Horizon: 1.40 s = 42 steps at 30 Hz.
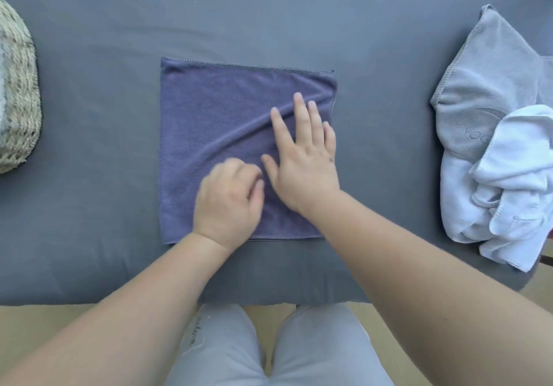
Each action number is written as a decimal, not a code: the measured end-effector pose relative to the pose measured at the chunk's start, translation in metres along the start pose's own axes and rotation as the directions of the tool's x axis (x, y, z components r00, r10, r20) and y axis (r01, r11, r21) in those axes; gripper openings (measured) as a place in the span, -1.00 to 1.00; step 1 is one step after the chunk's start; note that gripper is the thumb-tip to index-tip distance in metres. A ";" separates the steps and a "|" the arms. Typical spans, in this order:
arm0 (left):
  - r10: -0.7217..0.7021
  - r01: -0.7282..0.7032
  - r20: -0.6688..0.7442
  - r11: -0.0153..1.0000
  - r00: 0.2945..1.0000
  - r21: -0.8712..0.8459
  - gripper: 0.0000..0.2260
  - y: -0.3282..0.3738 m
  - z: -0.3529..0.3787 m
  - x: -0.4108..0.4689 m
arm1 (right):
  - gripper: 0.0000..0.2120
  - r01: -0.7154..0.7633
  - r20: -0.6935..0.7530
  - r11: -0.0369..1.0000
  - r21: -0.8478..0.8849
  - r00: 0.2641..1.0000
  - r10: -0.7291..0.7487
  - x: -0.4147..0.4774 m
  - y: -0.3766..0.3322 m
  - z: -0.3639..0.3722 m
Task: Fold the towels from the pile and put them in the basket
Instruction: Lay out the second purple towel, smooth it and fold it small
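A purple-blue towel (215, 122) lies spread as a square in the middle of the grey-blue covered surface (98, 221). My right hand (302, 158) rests flat on its right half, fingers spread, beside a diagonal wrinkle. My left hand (229, 203) sits on the towel's near middle with the fingers curled under; it looks blurred, and whether it pinches cloth is unclear. The pile at the right edge holds a grey towel (478, 92) and a crumpled white towel (508, 185). The woven basket (21, 98) stands at the far left, partly cut off by the frame.
The surface's near edge runs just past the towel, with my knees in light grey trousers (278, 346) below it. The white towel hangs over the right near corner. Bare cloth lies between the towel and the basket.
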<state>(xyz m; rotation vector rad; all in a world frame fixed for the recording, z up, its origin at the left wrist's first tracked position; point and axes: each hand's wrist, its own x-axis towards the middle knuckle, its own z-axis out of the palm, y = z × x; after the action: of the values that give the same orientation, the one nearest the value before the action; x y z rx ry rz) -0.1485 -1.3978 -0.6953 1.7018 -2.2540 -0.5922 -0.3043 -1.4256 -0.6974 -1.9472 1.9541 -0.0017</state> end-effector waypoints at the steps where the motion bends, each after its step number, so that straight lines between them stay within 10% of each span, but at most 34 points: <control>1: -0.059 0.061 -0.044 0.997 0.997 0.044 -0.77 -0.012 -0.007 0.007 | -0.27 -0.016 0.018 1.000 0.006 1.000 0.015 -0.006 -0.005 0.007; 7: -0.182 0.052 0.316 0.924 0.931 0.378 -0.13 -0.055 -0.013 0.023 | -0.16 -0.025 0.201 0.991 -0.129 0.978 0.050 -0.048 0.006 0.036; 15: -0.213 0.054 0.365 0.915 0.906 0.400 0.22 -0.059 -0.007 0.026 | 0.25 0.086 0.277 0.979 -0.183 0.960 -0.032 -0.088 0.026 0.030; 24: -0.112 -0.040 0.353 0.917 0.929 0.397 0.18 -0.063 -0.013 0.006 | -0.76 0.353 -0.123 0.917 -0.185 0.917 -0.378 -0.089 0.034 0.036; 33: -0.074 -0.206 0.542 0.875 0.837 0.437 0.18 -0.081 -0.021 -0.068 | -0.66 0.272 -0.099 0.936 -0.225 0.949 -0.300 -0.110 0.043 0.033; 42: 0.106 -0.269 0.418 0.895 0.902 0.355 -0.37 -0.094 -0.031 -0.068 | -0.71 0.182 0.060 0.974 -0.135 0.983 -0.175 -0.108 0.040 0.010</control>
<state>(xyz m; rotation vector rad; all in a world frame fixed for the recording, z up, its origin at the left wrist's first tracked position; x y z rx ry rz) -0.0351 -1.3595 -0.7089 1.6066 -2.9679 -0.4726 -0.3441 -1.3174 -0.6890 -2.1870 1.7856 0.1369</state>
